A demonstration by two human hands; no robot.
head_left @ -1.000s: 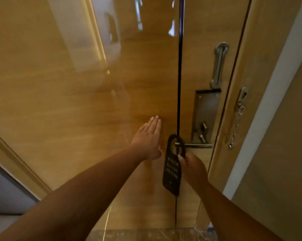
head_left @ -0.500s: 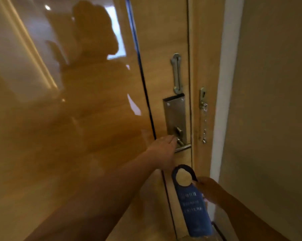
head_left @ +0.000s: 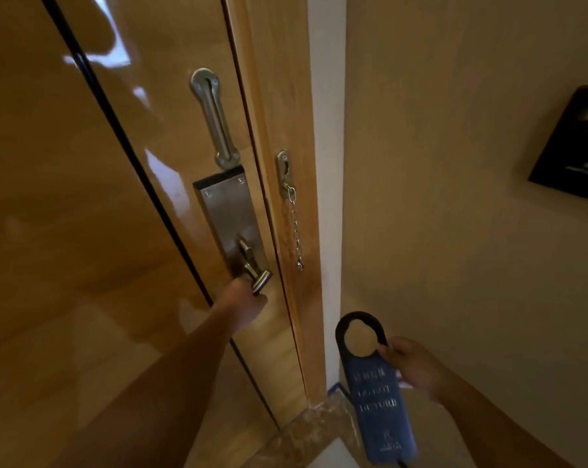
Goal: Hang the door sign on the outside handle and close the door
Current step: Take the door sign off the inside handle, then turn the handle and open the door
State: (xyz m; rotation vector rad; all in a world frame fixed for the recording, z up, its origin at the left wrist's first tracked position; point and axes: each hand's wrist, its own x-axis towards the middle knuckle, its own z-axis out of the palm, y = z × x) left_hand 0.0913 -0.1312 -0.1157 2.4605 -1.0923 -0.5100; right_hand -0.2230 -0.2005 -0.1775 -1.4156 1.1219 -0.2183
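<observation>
The door (head_left: 83,231) appears shut against its frame, so the outside handle cannot be seen from this side. The left hand (head_left: 243,304) is closed around the near end of the inside lever handle (head_left: 257,276), whose steel backplate (head_left: 230,217) rises toward 12 o'clock from it. The right hand (head_left: 412,364) pinches the blue door sign (head_left: 375,393) at its right edge, just below the hook opening; the fingers are pressed together on the card. The sign hangs with its long axis roughly vertical, loop uppermost, and lies at about 4 o'clock from the left hand, well apart from the lever and in front of the beige wall (head_left: 455,197). A security chain (head_left: 297,228) dangles from the door frame between the two hands. The likely next step is to open the door with the left hand, since that hand is already on the lever, then carry the loop round to the outer handle.
</observation>
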